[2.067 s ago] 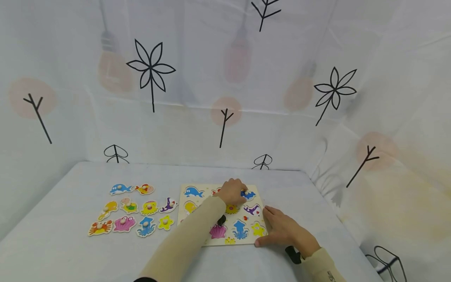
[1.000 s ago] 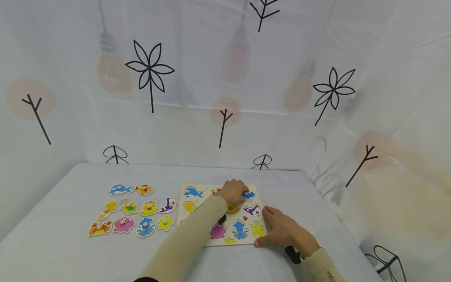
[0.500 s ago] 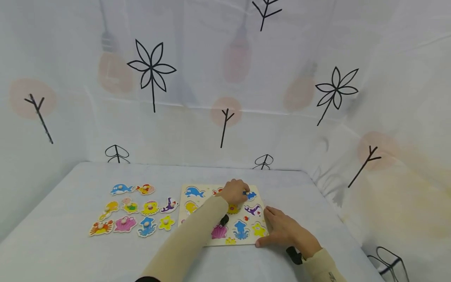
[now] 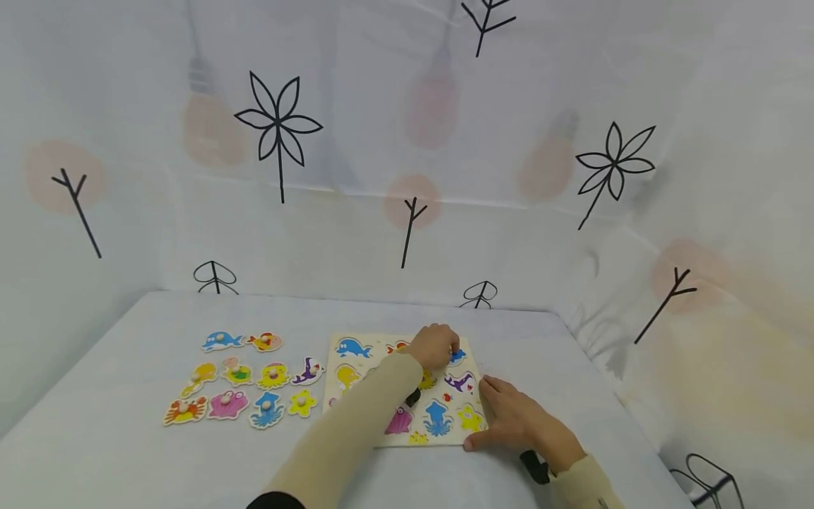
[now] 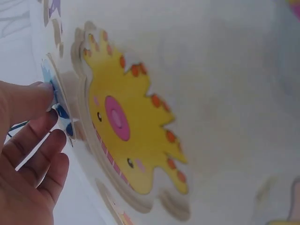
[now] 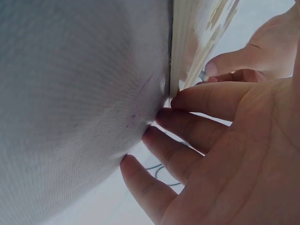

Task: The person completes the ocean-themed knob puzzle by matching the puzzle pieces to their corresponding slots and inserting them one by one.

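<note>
Left hand (image 4: 434, 346) has thumb and finger pinching the blue piece (image 5: 61, 111), other fingers loosely bent. Piece is at the far right corner of the puzzle board (image 4: 454, 439) — can't tell if it's seated flush in its slot. The left wrist view shows the yellow octopus print (image 5: 126, 117) in its recess, right next to that piece.

Right hand (image 4: 518, 417) is spread, not gripping: fingers against the board's right edge, thumb at the near right corner. Its fingertips touch the cloth-covered tabletop (image 4: 114, 438).

Ten loose pieces lie left of the board, knobs up where visible. Far row: blue whale piece (image 4: 222, 341), fish piece (image 4: 264, 342). Near row: crab piece (image 4: 185, 410), pink shell piece (image 4: 228, 404), blue squid piece (image 4: 266, 410), star piece (image 4: 302, 403). Remaining four sit between the rows; purple piece (image 4: 308, 371) is closest to the board — just beside its left edge.
</note>
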The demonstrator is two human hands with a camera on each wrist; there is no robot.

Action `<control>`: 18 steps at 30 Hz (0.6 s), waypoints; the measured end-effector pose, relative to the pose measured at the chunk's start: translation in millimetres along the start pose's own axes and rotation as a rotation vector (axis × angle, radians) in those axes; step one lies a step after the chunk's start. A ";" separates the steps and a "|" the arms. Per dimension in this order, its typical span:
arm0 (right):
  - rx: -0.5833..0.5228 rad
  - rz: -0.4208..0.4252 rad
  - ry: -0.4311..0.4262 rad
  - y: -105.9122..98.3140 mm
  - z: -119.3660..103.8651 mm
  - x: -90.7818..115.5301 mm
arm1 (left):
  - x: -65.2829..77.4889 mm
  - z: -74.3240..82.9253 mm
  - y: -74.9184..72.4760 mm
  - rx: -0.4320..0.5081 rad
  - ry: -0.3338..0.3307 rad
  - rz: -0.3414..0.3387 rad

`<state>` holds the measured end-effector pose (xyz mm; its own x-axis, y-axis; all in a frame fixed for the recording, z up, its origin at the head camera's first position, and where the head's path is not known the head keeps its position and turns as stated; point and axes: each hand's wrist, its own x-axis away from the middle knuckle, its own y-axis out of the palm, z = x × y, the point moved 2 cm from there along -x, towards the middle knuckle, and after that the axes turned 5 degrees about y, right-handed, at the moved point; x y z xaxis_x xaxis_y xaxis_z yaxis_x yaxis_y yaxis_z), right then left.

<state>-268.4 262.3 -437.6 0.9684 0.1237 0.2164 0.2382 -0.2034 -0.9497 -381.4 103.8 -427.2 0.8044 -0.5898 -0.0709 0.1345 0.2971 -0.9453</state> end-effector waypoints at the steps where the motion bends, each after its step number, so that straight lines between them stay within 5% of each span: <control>1: -0.008 0.002 0.001 0.8 1.1 1.4 | -1.1 1.4 2.1 -0.005 -0.004 -0.003; 18: 0.000 0.016 -0.050 -2.1 -0.5 4.8 | 2.8 8.6 -2.5 -0.032 -0.013 -0.012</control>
<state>-264.1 262.9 -434.4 0.9673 0.1685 0.1893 0.2224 -0.2063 -0.9529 -374.6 107.9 -422.4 0.8105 -0.5831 -0.0552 0.1258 0.2653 -0.9559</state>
